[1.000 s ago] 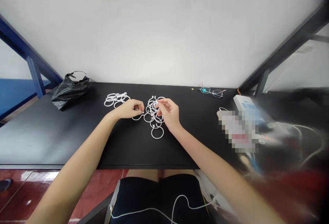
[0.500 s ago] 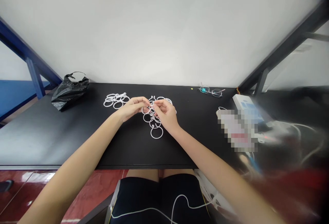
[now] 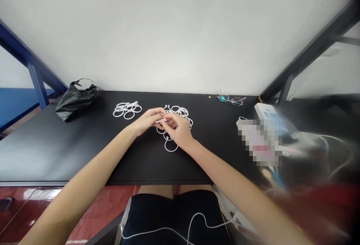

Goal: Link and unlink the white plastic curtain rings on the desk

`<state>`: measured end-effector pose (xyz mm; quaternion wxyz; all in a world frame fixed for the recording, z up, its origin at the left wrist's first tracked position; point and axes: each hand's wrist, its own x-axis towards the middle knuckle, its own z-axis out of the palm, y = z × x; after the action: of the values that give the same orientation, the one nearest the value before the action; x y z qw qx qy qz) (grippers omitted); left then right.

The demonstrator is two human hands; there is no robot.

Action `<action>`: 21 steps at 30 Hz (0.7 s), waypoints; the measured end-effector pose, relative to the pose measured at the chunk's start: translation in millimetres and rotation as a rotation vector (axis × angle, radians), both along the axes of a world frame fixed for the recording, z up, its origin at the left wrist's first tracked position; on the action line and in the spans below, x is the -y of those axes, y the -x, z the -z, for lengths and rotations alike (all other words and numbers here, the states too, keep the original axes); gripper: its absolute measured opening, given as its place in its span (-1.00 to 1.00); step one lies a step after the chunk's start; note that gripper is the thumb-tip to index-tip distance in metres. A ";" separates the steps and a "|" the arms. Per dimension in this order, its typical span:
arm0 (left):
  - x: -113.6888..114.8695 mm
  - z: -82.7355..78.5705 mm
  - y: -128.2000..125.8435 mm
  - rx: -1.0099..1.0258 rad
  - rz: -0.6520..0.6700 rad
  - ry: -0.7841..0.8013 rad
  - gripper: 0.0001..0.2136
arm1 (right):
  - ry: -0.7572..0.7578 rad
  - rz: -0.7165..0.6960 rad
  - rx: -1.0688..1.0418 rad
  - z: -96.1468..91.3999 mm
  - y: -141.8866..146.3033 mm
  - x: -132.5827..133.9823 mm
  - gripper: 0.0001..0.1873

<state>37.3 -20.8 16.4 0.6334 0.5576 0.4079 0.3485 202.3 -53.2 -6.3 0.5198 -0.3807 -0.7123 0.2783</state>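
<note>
Left hand and right hand meet above the black table; their fingers pinch white plastic rings in a linked cluster; a second ring pile lies at the hands' 10 o'clock.

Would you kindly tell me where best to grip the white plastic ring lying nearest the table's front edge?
Pinch the white plastic ring at its lowest arc, from the near side. That arc lies flat on the black tabletop, free of other rings; its upper end runs into the tangle under the right hand.
</note>
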 end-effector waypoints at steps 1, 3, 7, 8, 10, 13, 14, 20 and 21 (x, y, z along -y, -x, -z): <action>0.5 -0.6 -1.0 -0.001 0.013 0.003 -0.87 | -0.012 0.008 -0.004 0.2 -0.2 0.1 -0.90; 1.8 -1.1 -3.4 -0.018 0.028 -0.021 -0.85 | -0.019 0.018 -0.025 -0.2 -0.7 0.2 -0.87; 10.1 1.7 -13.1 -0.127 -0.105 -0.329 -0.82 | 0.036 0.008 -0.150 -3.6 -1.3 1.5 -0.81; 13.5 2.7 -15.9 -0.168 -0.177 -0.441 -0.79 | 0.074 -0.014 -0.204 -4.7 -1.1 2.0 -0.80; 20.5 4.1 -20.0 -0.268 -0.298 -0.631 -0.68 | 0.176 -0.072 -0.311 -7.0 0.0 3.2 -0.80; 26.9 3.5 -20.4 -0.417 -0.347 -0.785 -0.56 | 0.322 -0.144 -0.422 -9.4 1.9 3.2 -0.77; 27.4 2.8 -19.4 -0.448 -0.344 -0.797 -0.54 | 0.357 -0.162 -0.443 -9.9 2.3 2.7 -0.74; 23.8 -0.8 -14.3 -0.469 -0.275 -0.732 -0.44 | 0.428 -0.213 -0.473 -11.9 0.4 -1.1 -0.65; 23.6 -1.1 -14.3 -0.466 -0.268 -0.729 -0.43 | 0.424 -0.219 -0.474 -12.0 0.0 -1.3 -0.65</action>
<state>51.6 -44.4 17.5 0.2360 0.7501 0.4590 0.4134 202.3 -51.8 5.6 0.5472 -0.3264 -0.5345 0.5553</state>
